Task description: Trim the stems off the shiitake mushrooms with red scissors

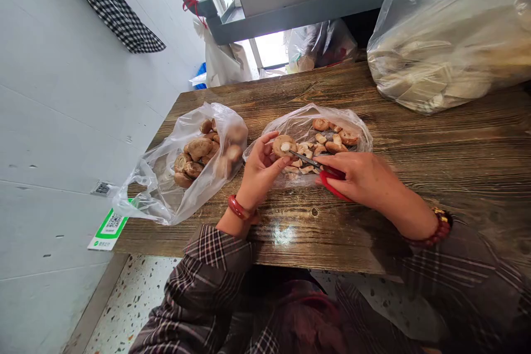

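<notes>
My left hand (265, 161) pinches a brown mushroom (280, 144) by its cap, with the pale stem side turned up. Red-handled scissors (332, 181) are in my right hand (360, 177), and their blades reach to the mushroom's stem. Below both hands lies a spread clear plastic bag (286, 121); cut stems (306, 150) and several mushrooms (335, 146) rest on it. Left of that, a second clear bag (161, 146) stands open with several whole mushrooms (199, 148) inside.
The wooden table (290, 221) meets a white wall (53, 138) on the left. A green-edged QR code card (108, 229) sits at its left corner. A large bag of pale flat pieces (448, 61) stands back right. Behind is a grey metal frame (307, 16).
</notes>
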`<state>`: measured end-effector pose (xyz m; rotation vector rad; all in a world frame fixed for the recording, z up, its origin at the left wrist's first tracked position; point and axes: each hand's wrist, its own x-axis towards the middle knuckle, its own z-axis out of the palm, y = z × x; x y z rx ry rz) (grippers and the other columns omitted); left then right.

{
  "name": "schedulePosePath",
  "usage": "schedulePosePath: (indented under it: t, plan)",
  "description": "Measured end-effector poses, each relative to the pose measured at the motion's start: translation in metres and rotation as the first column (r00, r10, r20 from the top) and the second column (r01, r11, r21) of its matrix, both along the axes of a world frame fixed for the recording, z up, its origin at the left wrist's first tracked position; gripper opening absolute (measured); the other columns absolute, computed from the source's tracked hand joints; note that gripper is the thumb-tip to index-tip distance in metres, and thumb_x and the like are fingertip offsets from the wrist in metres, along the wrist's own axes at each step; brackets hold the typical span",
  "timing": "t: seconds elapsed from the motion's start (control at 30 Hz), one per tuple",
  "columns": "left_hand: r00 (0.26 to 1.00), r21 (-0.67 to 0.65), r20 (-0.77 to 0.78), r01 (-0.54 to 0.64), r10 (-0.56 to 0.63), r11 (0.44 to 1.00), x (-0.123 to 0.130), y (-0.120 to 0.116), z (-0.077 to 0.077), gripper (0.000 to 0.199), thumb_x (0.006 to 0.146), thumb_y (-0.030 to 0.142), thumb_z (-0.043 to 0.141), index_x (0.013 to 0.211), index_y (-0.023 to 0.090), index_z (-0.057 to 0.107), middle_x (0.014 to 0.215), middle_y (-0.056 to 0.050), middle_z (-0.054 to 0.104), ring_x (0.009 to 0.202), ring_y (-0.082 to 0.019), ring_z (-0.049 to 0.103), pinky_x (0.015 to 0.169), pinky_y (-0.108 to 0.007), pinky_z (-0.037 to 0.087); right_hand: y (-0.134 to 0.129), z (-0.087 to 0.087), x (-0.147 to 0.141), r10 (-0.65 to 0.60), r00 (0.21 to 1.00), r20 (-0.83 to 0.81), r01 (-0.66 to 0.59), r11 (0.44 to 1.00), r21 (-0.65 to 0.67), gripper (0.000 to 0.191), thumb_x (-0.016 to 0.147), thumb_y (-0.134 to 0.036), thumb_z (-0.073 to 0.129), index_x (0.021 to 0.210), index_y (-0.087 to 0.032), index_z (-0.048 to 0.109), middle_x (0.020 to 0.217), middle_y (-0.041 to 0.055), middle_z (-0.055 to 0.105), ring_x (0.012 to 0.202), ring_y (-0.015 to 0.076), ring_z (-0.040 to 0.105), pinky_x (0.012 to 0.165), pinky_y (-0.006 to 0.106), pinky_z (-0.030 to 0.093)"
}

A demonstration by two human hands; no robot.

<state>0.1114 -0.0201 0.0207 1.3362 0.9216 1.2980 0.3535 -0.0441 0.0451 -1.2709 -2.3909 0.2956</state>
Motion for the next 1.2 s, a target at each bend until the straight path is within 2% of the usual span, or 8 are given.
schedulePosePath:
  t: [0.17, 0.33, 0.43, 0.63, 0.77, 0.9, 1.07, 1.2]
  plan:
    - [0.988, -0.102, 0.154, 0.035, -0.019, 0.994, -0.004, -0.002, 0.010, 0.045, 0.081, 0.033, 0.086, 0.120, 0.023, 0.064, 0.115, -0.005, 0.073, 0.095, -0.017, 0.074, 0.085, -0.031, 0.063, 0.001, 0.004, 0.006, -0.034, 0.998, -0.055, 0.037, 0.998, 0.056, 0.040, 0.097, -0.030, 0.061, 0.135, -0.026, 0.071, 0.108, 0.0074, 0.080, 0.088, 0.0231, 0.073, 0.071, 0.033, 0.051]
    - [0.983, -0.197, 0.177, 0.086, -0.051, 0.977, -0.006, -0.002, 0.013, 0.050, 0.083, 0.032, 0.082, 0.129, 0.021, 0.068, 0.116, -0.008, 0.074, 0.087, -0.017, 0.073, 0.060, -0.022, 0.055, 0.004, 0.003, 0.007, -0.052, 0.998, -0.032, 0.056, 0.988, 0.141, 0.041, 0.098, -0.032, 0.062, 0.137, -0.022, 0.070, 0.112, 0.0128, 0.078, 0.097, 0.0282, 0.072, 0.080, 0.040, 0.056]
    - [0.979, -0.232, 0.204, 0.063, -0.015, 0.971, -0.007, -0.002, 0.013, 0.045, 0.084, 0.033, 0.080, 0.125, 0.020, 0.065, 0.109, -0.007, 0.075, 0.076, -0.015, 0.072, 0.052, -0.020, 0.049, 0.005, 0.003, 0.007, -0.060, 0.998, 0.008, 0.058, 0.988, 0.140, 0.043, 0.097, -0.031, 0.063, 0.139, -0.023, 0.068, 0.112, 0.0135, 0.077, 0.099, 0.0305, 0.072, 0.083, 0.043, 0.057]
    - [0.971, -0.244, 0.227, 0.131, -0.075, 0.961, -0.005, -0.003, 0.016, 0.038, 0.089, 0.042, 0.075, 0.116, 0.018, 0.062, 0.101, -0.008, 0.077, 0.087, -0.022, 0.079, 0.067, -0.029, 0.063, 0.004, 0.003, 0.006, -0.028, 0.998, 0.047, 0.020, 0.986, 0.168, 0.039, 0.098, -0.027, 0.061, 0.136, -0.023, 0.071, 0.115, 0.0133, 0.076, 0.100, 0.0292, 0.072, 0.084, 0.042, 0.057]
    - [0.976, -0.242, 0.206, 0.114, -0.064, 0.964, -0.003, -0.003, 0.017, 0.046, 0.088, 0.048, 0.077, 0.121, 0.016, 0.069, 0.100, -0.009, 0.076, 0.077, -0.018, 0.076, 0.051, -0.021, 0.053, 0.005, 0.003, 0.006, 0.003, 0.997, 0.083, -0.019, 0.981, 0.191, 0.037, 0.097, -0.026, 0.061, 0.132, -0.022, 0.073, 0.111, 0.0132, 0.078, 0.096, 0.0292, 0.072, 0.083, 0.043, 0.058]
    - [0.983, -0.257, 0.169, 0.111, -0.068, 0.960, -0.004, -0.004, 0.016, 0.044, 0.087, 0.042, 0.079, 0.124, 0.021, 0.069, 0.103, -0.006, 0.074, 0.073, -0.013, 0.072, 0.050, -0.018, 0.048, 0.006, 0.003, 0.008, 0.011, 0.994, 0.110, -0.031, 0.983, 0.182, 0.038, 0.097, -0.027, 0.062, 0.133, -0.020, 0.072, 0.113, 0.0133, 0.078, 0.096, 0.0284, 0.072, 0.083, 0.040, 0.057]
    - [0.994, -0.183, 0.068, 0.102, -0.091, 0.978, -0.005, -0.004, 0.012, 0.048, 0.079, 0.031, 0.088, 0.121, 0.021, 0.067, 0.100, -0.003, 0.073, 0.075, -0.012, 0.070, 0.055, -0.017, 0.050, 0.006, 0.001, 0.008, 0.002, 0.993, 0.115, -0.022, 0.985, 0.171, 0.039, 0.097, -0.029, 0.065, 0.134, -0.020, 0.071, 0.118, 0.0136, 0.077, 0.097, 0.0283, 0.072, 0.084, 0.040, 0.056]
    - [0.994, -0.133, -0.006, 0.107, -0.109, 0.985, -0.005, -0.003, 0.010, 0.048, 0.081, 0.033, 0.087, 0.124, 0.019, 0.070, 0.107, -0.007, 0.076, 0.089, -0.016, 0.071, 0.071, -0.023, 0.059, 0.005, 0.002, 0.006, 0.019, 0.993, 0.117, -0.036, 0.988, 0.151, 0.038, 0.097, -0.025, 0.063, 0.133, -0.018, 0.072, 0.120, 0.0145, 0.076, 0.097, 0.0285, 0.073, 0.086, 0.041, 0.056]
